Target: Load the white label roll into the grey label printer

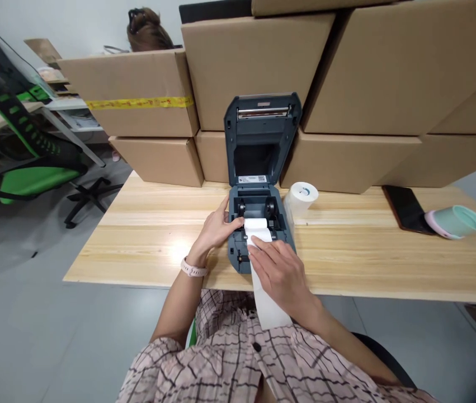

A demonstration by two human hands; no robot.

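Note:
A dark grey label printer (233, 246) sits on the table with its lid (258, 137) raised. From inside it a strip of white label paper (266, 305) runs over the printer's front edge and hangs down toward my lap. My left hand (216, 228) grips the printer's left side wall, its thumb reaching over the rim to the paper. My right hand (282, 271) lies across the strip, fingers together and pressing on it at the front of the printer. That hand's thumb is hidden. Just right of the printer stands a white paper roll (302, 198).
Cardboard boxes (254, 61) are stacked along the table's back edge. At the right lie a black phone (408, 210) and a mint-green cup (458, 221) on its side. A green office chair (36, 179) stands to the left. Behind the boxes a person's hair (149, 33) shows.

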